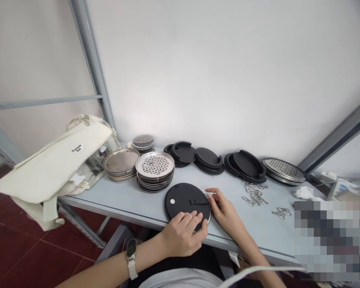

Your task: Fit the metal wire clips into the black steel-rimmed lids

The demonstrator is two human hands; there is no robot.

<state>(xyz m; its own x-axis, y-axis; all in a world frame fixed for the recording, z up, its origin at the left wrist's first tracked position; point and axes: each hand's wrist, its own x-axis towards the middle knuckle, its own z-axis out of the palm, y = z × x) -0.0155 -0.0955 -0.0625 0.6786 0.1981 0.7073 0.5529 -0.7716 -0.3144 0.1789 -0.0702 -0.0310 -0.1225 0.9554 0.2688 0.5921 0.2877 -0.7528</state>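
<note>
A round black disc (183,200) with a white dot and a small slotted tab lies near the table's front edge. My left hand (186,232), with a watch on its wrist, rests on the disc's lower right part, fingers bent over its edge. At the disc's right rim is my right hand (223,206), thumb and forefinger pinched on something too small to make out. Metal clips (255,195) lie loose to the right of that hand, with a smaller group (281,213) beyond them.
Stacks of metal grater discs (155,166) and plain metal discs (121,162) stand at the left. Black round parts (208,158) line the wall, and another grater stack (283,170) sits at right. A cream bag (60,164) hangs over the table's left end.
</note>
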